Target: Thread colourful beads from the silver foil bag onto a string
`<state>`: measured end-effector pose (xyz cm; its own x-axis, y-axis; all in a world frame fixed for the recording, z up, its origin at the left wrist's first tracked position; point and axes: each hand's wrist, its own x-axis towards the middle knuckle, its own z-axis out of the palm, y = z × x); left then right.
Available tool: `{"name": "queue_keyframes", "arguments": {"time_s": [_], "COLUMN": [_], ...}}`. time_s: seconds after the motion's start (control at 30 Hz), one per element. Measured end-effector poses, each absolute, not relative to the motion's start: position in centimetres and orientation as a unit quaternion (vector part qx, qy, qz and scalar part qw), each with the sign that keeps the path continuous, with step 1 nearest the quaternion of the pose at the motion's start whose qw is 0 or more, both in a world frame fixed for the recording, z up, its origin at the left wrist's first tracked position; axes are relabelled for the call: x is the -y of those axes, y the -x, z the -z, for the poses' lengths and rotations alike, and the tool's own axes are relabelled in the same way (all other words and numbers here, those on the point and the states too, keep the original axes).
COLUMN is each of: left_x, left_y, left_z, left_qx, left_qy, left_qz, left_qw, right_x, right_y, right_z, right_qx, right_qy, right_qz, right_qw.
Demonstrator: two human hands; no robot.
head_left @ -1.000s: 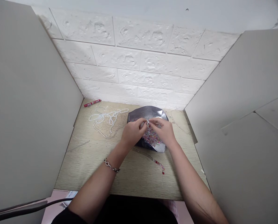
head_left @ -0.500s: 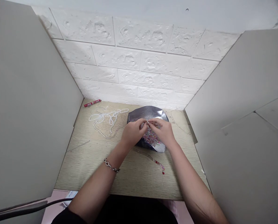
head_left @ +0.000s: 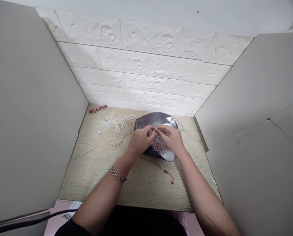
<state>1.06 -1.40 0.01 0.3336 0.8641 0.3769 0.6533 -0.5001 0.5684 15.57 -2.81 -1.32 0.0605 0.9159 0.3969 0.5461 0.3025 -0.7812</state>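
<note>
Both hands meet above an open silvery bag (head_left: 158, 118) that holds many small pink and multicoloured beads (head_left: 160, 144). My left hand (head_left: 141, 138) is closed in a pinch, thumb against forefinger. Facing it, my right hand (head_left: 170, 137) pinches too, its fingertips almost touching the left ones. Something tiny and whitish shows between the fingertips, too small to name. In front of the bag lies a strand of clear beads (head_left: 153, 162) that ends in red and pink ones; its other end runs out of sight under my left hand.
White bead strings (head_left: 114, 123) lie in loops on the table (head_left: 99, 177), left of the bag. A red packet (head_left: 98, 109) is at the back left corner. Thin wire (head_left: 188, 131) lies to the right. Grey panels stand on both sides, with a white brick-patterned wall (head_left: 136, 62) behind.
Almost nothing differs. The hands keep their pinch over the bag, and slightly more of the whitish bit shows between the fingertips. The whole view has shifted very slightly.
</note>
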Motion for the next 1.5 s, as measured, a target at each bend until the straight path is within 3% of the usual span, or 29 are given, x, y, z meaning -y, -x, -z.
{"name": "queue_keyframes", "arguments": {"time_s": [0.67, 0.93, 1.17, 1.3, 1.5], "left_x": [1.4, 1.0, 0.8, 1.0, 2.0], "left_y": [-1.0, -1.3, -1.1, -1.2, -1.2], "left_z": [-0.1, -0.3, -0.3, -0.7, -2.0], "left_qx": [-0.454, -0.426, -0.380, -0.326, -0.255], "left_qy": [-0.816, -0.717, -0.569, -0.535, -0.490], "left_qz": [-0.319, -0.392, -0.396, -0.410, -0.420], "left_qw": [0.162, 0.389, 0.612, 0.662, 0.720], "right_x": [3.1, 3.3, 4.3, 4.7, 5.6], "right_y": [-15.4, -15.4, -15.5, -15.3, -15.7], "right_z": [1.1, 0.9, -1.9, -5.0, -10.2], "right_qx": [0.675, 0.698, 0.773, 0.780, 0.790], "right_qy": [0.549, 0.561, 0.565, 0.573, 0.547], "right_qz": [-0.172, -0.115, -0.004, -0.042, -0.095], "right_qw": [0.463, 0.430, 0.287, 0.248, 0.260]}}
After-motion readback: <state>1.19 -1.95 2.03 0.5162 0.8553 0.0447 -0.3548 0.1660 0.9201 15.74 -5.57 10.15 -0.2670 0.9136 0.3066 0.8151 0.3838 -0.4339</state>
